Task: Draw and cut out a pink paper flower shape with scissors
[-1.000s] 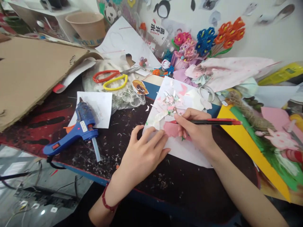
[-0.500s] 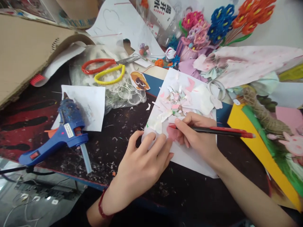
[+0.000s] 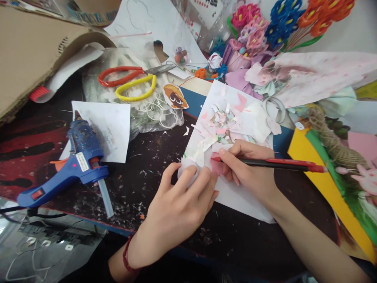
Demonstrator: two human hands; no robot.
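A red-and-black pen [image 3: 273, 162] is gripped in my right hand [image 3: 250, 165], fingers closed round it near its red tip. That tip is at a small pink paper piece [image 3: 217, 165] on a white sheet [image 3: 244, 202]. My left hand [image 3: 182, 200] rests on the sheet's left edge, fingers bent and apart, their tips near the pink piece. Whether those fingertips press on a piece of paper is hidden. Paper scraps [image 3: 224, 122] in white, pink and pale green lie on the sheet beyond both hands.
A blue glue gun [image 3: 85, 153] lies at left on white paper [image 3: 116, 125]. Red-and-yellow scissors [image 3: 135, 84] lie on a plastic bag [image 3: 141, 118]. A tape roll [image 3: 275, 109] sits right of the scraps. Craft flowers [image 3: 282, 23] stand at the back; a cardboard box [image 3: 32, 47] is at left.
The view has shifted slightly, moving the things on the table a little in the picture. Both hands keep nearly the same pose, and the pen stays in my right hand.
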